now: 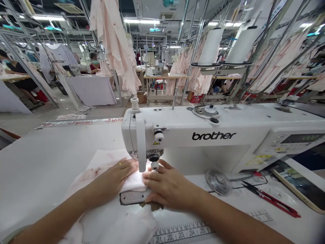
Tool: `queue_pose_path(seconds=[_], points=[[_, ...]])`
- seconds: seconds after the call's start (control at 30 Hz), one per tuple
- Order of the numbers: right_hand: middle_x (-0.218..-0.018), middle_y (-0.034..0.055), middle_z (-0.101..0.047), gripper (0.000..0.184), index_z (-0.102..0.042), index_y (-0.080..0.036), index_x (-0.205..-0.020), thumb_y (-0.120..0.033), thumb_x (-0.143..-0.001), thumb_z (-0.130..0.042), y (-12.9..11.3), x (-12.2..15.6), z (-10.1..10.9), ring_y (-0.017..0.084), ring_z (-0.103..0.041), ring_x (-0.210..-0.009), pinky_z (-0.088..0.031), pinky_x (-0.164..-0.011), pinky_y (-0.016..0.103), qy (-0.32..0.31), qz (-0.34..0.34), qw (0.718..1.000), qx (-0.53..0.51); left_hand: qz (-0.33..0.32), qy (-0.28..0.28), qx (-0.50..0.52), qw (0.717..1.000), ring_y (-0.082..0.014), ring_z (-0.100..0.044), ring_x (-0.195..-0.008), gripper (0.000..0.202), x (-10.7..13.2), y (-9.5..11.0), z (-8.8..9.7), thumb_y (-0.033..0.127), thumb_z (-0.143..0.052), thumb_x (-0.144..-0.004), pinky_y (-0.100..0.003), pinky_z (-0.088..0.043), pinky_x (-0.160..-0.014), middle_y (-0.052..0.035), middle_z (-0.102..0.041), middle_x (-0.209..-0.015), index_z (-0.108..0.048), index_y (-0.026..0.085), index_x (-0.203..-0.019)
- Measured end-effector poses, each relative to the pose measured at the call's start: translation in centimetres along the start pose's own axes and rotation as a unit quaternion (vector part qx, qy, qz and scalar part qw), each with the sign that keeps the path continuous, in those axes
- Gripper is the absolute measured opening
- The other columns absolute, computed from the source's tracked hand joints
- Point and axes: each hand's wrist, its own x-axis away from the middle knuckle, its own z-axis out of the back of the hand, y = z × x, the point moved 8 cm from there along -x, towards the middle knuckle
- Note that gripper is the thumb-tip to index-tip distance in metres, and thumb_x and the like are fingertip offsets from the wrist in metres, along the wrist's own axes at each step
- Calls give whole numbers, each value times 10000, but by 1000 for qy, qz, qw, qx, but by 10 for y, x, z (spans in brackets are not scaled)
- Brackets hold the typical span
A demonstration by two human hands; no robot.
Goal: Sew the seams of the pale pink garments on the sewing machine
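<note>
A pale pink piece of fabric [101, 169] lies on the white table under the needle of a white Brother sewing machine [215, 135]. My left hand [115, 176] lies flat on the fabric left of the presser foot [153, 166], fingers stretched out toward it. My right hand [167, 184] presses on the fabric just right of the foot, fingers flat and close together. The brightly lit cloth between both hands sits at the needle. More fabric [119, 223] bunches at the table's front edge.
Red thread snips [271, 200] and a round metal bobbin disc [218, 181] lie right of the machine, beside a phone [299, 184]. A ruler strip [182, 234] marks the table front. Thread cones [210, 45] stand behind. Pink garments [116, 44] hang overhead; a person sits far left.
</note>
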Motion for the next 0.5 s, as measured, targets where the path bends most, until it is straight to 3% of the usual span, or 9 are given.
queue_pose_path(seconds=[0.27, 0.5], points=[[-1291, -15, -615, 292, -615, -213, -1135, -452, -998, -519, 11, 2, -3, 178, -499, -1179, -94, -1163, 370, -29, -32, 999, -28, -23, -1, -21, 1000, -195, -578, -1188, 424, -10, -4, 10, 153, -343, -997, -389, -390, -1114, -44, -628, -1292, -518, 272, -1364], [-1280, -8, -624, 279, -605, -237, -1152, -453, -1000, -513, 16, 4, -4, 189, -482, -1191, -98, -1161, 386, -29, -45, 998, -37, -62, 37, -32, 997, -225, -570, -1176, 436, -1, 24, 10, 32, -409, -900, -380, -486, -1009, -68, -641, -1237, -608, 245, -1224]])
